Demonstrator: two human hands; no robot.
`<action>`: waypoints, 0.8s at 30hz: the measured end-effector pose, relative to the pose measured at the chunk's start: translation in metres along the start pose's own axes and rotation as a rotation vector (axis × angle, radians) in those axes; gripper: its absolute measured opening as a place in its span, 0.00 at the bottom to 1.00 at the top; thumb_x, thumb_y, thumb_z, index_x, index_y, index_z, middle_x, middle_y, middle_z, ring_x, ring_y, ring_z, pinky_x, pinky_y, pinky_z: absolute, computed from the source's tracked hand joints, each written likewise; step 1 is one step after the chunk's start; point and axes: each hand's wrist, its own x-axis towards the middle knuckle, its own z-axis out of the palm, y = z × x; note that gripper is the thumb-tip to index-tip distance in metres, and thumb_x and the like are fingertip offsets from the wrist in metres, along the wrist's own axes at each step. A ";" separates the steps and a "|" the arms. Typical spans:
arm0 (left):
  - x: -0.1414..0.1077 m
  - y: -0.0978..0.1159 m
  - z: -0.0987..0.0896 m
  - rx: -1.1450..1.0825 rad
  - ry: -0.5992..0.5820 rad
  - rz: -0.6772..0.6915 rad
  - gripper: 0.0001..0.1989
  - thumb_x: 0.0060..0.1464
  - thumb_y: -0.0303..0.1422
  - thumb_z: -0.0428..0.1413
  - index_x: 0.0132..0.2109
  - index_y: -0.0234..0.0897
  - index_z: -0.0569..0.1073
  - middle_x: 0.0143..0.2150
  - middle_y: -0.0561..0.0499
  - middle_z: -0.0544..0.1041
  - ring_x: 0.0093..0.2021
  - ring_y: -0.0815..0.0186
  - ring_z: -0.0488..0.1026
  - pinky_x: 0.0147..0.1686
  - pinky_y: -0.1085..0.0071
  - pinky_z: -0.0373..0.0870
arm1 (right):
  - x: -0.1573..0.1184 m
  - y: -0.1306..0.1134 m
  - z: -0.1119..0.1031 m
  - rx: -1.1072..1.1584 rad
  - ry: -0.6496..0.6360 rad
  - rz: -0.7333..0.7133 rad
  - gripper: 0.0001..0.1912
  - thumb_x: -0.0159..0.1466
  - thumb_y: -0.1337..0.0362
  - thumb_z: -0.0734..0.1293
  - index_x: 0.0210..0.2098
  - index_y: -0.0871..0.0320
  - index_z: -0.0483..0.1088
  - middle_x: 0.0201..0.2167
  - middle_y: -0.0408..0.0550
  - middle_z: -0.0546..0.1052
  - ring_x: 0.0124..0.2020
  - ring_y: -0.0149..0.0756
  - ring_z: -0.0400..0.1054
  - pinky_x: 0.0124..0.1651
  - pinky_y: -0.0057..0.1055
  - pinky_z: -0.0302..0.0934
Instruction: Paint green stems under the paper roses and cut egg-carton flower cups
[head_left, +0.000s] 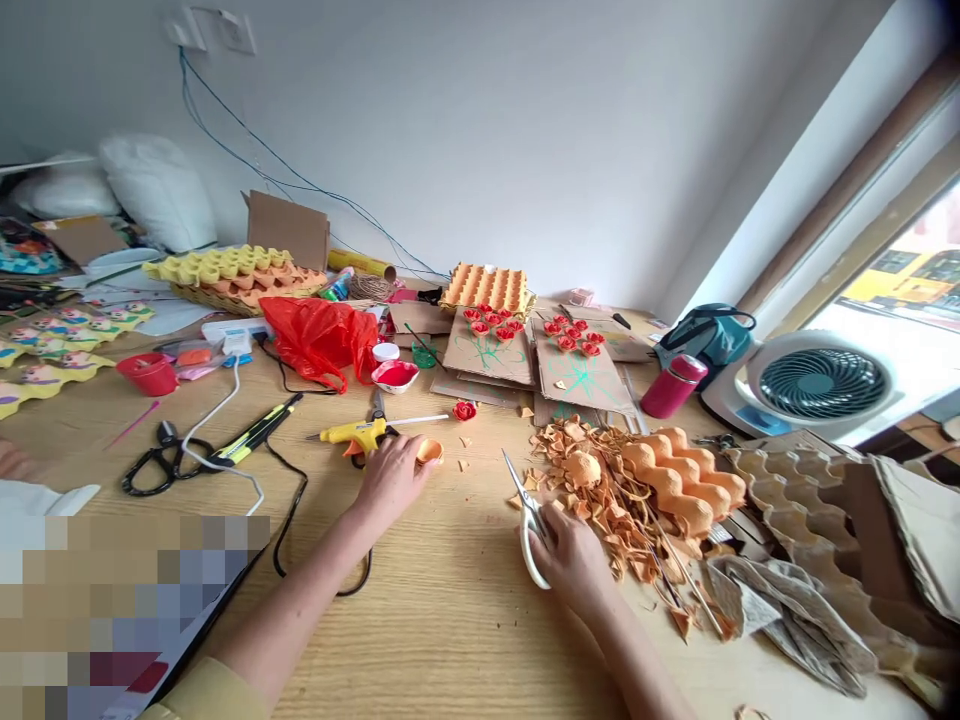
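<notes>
Holding an orange egg-carton cup [430,453] in the left hand [391,474], just beside the yellow glue gun [352,434]; grasping white-handled scissors [529,510] in the right hand [574,555], near orange carton scraps [616,545] on the table [450,610].

White-handled scissors [528,505] and light-orange cup [430,453]

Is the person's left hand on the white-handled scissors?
No, the right hand is on those scissors, while the left hand touches a small orange cup.

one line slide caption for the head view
Left hand at an orange cup, right hand on scissors beside orange scraps.
</notes>
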 end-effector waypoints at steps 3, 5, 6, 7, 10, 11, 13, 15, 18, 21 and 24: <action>0.001 -0.004 0.004 -0.002 0.021 0.037 0.15 0.62 0.39 0.53 0.49 0.35 0.75 0.44 0.39 0.79 0.44 0.49 0.74 0.43 0.59 0.66 | 0.000 0.000 -0.002 -0.046 0.005 0.002 0.11 0.65 0.57 0.62 0.28 0.54 0.62 0.25 0.44 0.74 0.26 0.33 0.65 0.34 0.29 0.50; 0.003 -0.007 0.006 0.001 0.020 0.051 0.15 0.61 0.39 0.54 0.49 0.35 0.75 0.45 0.39 0.79 0.44 0.49 0.74 0.43 0.59 0.67 | 0.000 0.000 -0.003 -0.072 0.011 0.006 0.10 0.63 0.59 0.64 0.27 0.54 0.63 0.26 0.45 0.76 0.27 0.34 0.66 0.36 0.30 0.51; 0.004 -0.008 0.006 0.004 0.016 0.052 0.15 0.61 0.39 0.55 0.49 0.35 0.75 0.46 0.39 0.79 0.45 0.48 0.75 0.43 0.59 0.67 | 0.000 0.000 -0.004 -0.081 0.015 0.007 0.10 0.62 0.59 0.65 0.27 0.55 0.63 0.26 0.45 0.76 0.28 0.34 0.66 0.37 0.30 0.51; 0.005 -0.009 0.007 0.007 0.011 0.052 0.15 0.61 0.39 0.55 0.49 0.35 0.75 0.46 0.39 0.79 0.45 0.48 0.75 0.42 0.59 0.67 | 0.000 -0.001 -0.004 -0.087 0.019 0.005 0.10 0.62 0.59 0.66 0.27 0.55 0.63 0.26 0.45 0.76 0.28 0.34 0.66 0.37 0.31 0.51; 0.007 -0.009 0.007 0.016 -0.008 0.033 0.15 0.61 0.39 0.55 0.50 0.35 0.74 0.47 0.39 0.79 0.46 0.49 0.75 0.42 0.60 0.67 | -0.001 -0.002 -0.009 -0.086 0.038 -0.009 0.09 0.62 0.61 0.66 0.27 0.55 0.64 0.26 0.43 0.76 0.28 0.34 0.67 0.38 0.30 0.51; 0.007 -0.008 0.006 0.023 -0.015 0.023 0.16 0.61 0.39 0.55 0.51 0.34 0.74 0.47 0.39 0.79 0.47 0.48 0.75 0.42 0.59 0.67 | -0.001 -0.002 -0.011 -0.082 0.050 -0.014 0.08 0.62 0.61 0.66 0.28 0.55 0.64 0.26 0.43 0.76 0.29 0.34 0.68 0.38 0.30 0.51; 0.006 -0.004 0.002 0.047 -0.019 -0.003 0.19 0.60 0.39 0.56 0.54 0.33 0.73 0.48 0.37 0.78 0.47 0.46 0.74 0.43 0.58 0.67 | 0.000 0.002 -0.017 -0.076 0.085 -0.015 0.08 0.64 0.59 0.65 0.30 0.55 0.65 0.28 0.43 0.76 0.31 0.34 0.69 0.38 0.30 0.52; 0.003 0.001 -0.003 0.063 0.013 -0.025 0.24 0.58 0.39 0.58 0.58 0.32 0.70 0.50 0.36 0.77 0.48 0.44 0.73 0.45 0.55 0.67 | 0.004 0.009 -0.028 -0.084 0.139 0.015 0.09 0.65 0.57 0.63 0.33 0.55 0.65 0.29 0.44 0.76 0.31 0.35 0.69 0.38 0.30 0.53; -0.010 0.015 -0.008 -0.009 0.104 0.014 0.25 0.58 0.37 0.59 0.60 0.34 0.67 0.52 0.37 0.76 0.51 0.46 0.71 0.48 0.54 0.66 | 0.018 0.023 -0.047 -0.142 0.265 0.128 0.09 0.65 0.57 0.62 0.37 0.56 0.65 0.32 0.48 0.76 0.33 0.39 0.69 0.39 0.33 0.52; -0.029 0.034 -0.005 -0.170 0.185 0.168 0.20 0.60 0.31 0.56 0.59 0.39 0.67 0.54 0.41 0.74 0.54 0.50 0.70 0.53 0.55 0.65 | 0.039 0.034 -0.060 -0.305 0.329 0.237 0.12 0.63 0.56 0.65 0.42 0.56 0.65 0.35 0.50 0.77 0.40 0.44 0.69 0.43 0.36 0.50; -0.048 0.052 0.000 -0.280 0.203 0.275 0.18 0.60 0.26 0.53 0.57 0.41 0.68 0.54 0.44 0.74 0.54 0.54 0.69 0.54 0.57 0.64 | 0.056 0.037 -0.058 -0.376 0.296 0.266 0.13 0.63 0.55 0.66 0.41 0.57 0.66 0.36 0.52 0.78 0.41 0.47 0.70 0.42 0.37 0.49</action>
